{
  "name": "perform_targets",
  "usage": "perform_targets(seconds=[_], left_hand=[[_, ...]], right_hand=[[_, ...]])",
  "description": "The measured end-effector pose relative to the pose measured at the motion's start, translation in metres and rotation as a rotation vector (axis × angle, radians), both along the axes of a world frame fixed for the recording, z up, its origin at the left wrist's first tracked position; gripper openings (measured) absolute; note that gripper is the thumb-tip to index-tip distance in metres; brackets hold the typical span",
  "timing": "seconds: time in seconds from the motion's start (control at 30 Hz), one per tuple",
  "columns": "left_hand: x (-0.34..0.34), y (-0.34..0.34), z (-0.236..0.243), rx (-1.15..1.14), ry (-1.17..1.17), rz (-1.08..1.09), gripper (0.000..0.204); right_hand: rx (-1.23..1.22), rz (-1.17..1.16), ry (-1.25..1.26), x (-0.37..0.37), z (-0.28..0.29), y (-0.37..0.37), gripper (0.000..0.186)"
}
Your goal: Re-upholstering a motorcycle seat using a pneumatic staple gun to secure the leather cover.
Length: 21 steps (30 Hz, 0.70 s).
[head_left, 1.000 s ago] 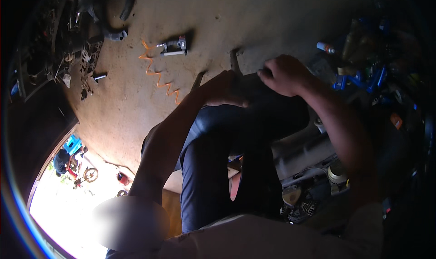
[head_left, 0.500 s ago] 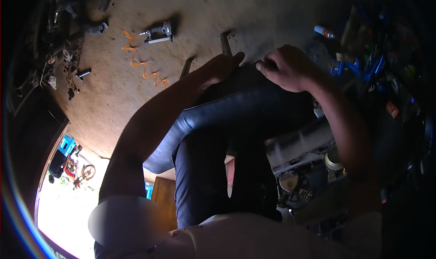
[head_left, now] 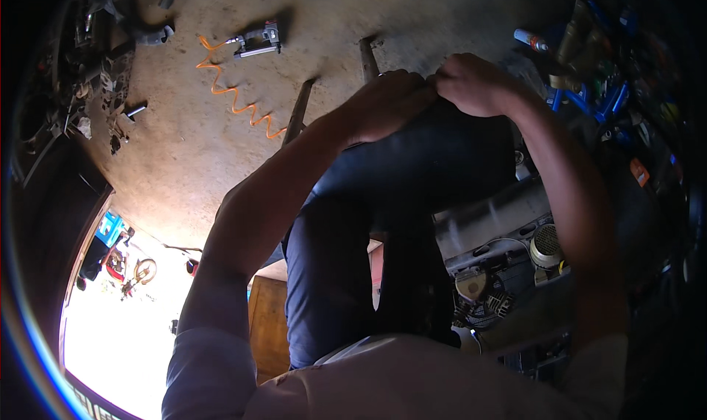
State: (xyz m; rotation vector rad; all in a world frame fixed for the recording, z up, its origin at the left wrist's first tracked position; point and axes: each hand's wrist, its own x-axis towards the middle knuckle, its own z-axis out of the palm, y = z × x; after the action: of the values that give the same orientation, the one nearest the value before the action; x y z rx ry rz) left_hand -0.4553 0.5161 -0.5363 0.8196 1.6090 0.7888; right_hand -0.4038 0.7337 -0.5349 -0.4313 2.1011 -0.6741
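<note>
A long, dark padded piece with a smooth, leather-like black cover [head_left: 434, 155] lies across my thighs, and it looks like a seat. Along its far edge my left hand [head_left: 392, 105] is closed, fingers bent over the cover's edge. Right beside it, nearly touching, my right hand [head_left: 475, 85] is also closed at the same edge. The fingertips of both hands are partly hidden, and shadow hides the exact grip. On the floor at the far left lies a staple gun [head_left: 256, 40] with a coiled orange air hose [head_left: 234, 99]; neither hand touches it.
Two bar-like legs [head_left: 298, 109] stick out past the padded piece. An air compressor [head_left: 475, 284] stands at my right. Blue-handled tools [head_left: 610, 102] and a spray can [head_left: 530, 40] lie at the far right. Dark scrap parts [head_left: 103, 66] lie left, above a bright doorway [head_left: 110, 331].
My left hand has moved right and closed over the edge beside my right hand. My right hand has shifted slightly up. The padded piece has turned, showing more of its black cover.
</note>
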Motion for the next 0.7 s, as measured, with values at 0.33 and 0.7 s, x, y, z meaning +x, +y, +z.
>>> perform_targets(seconds=[0.33,0.7], left_hand=[[-0.006,0.018,-0.048,0.047,0.272,-0.302,0.041],[0.002,0.032,-0.039,0.246,0.384,-0.164,0.027]], right_hand=[[-0.052,-0.581,-0.395,-0.014,0.006,-0.006,0.079],[-0.149,-0.685,-0.264,-0.002,-0.009,-0.004,0.090]])
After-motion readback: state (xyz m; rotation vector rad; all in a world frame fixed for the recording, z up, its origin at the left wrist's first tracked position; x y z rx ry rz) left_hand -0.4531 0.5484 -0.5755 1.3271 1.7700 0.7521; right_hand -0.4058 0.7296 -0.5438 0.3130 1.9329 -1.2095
